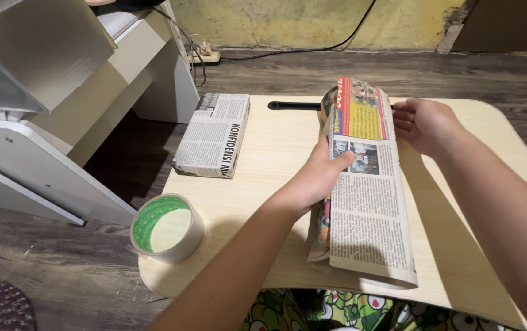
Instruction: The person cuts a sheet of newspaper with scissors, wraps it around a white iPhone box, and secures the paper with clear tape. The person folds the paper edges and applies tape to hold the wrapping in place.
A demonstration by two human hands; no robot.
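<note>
The fingers (337, 160) of my left hand (316, 178) lie pressed together and curled over the left edge of the newspaper (368, 202), thumb tucked beneath the fold, so the sheet stays clamped down against whatever it covers. I judge that grip is there to stop the paper from springing open. My right hand (424, 124) sits at the far right edge of the same bundle, fingers bent and close together, their tips against the paper's side; I cannot tell whether they pinch the sheet or only push on it. Between the two hands the newspaper forms a long rounded hump, running from the near edge of the table (263, 184) up toward its far side, which suggests a roughly cylindrical thing wrapped inside; a bit of it shows at the top end, but I cannot make out what it is. The bundle lies on the right half of the pale wooden table, its near end just short of the rim. A tape roll (166, 227) rests flat on the near left corner, well apart from my hands yet within reach. A box (213, 135) wrapped in newsprint lies on the far left edge, partly overhanging it. A black slot (294, 105) runs along the far side of the tabletop.
</note>
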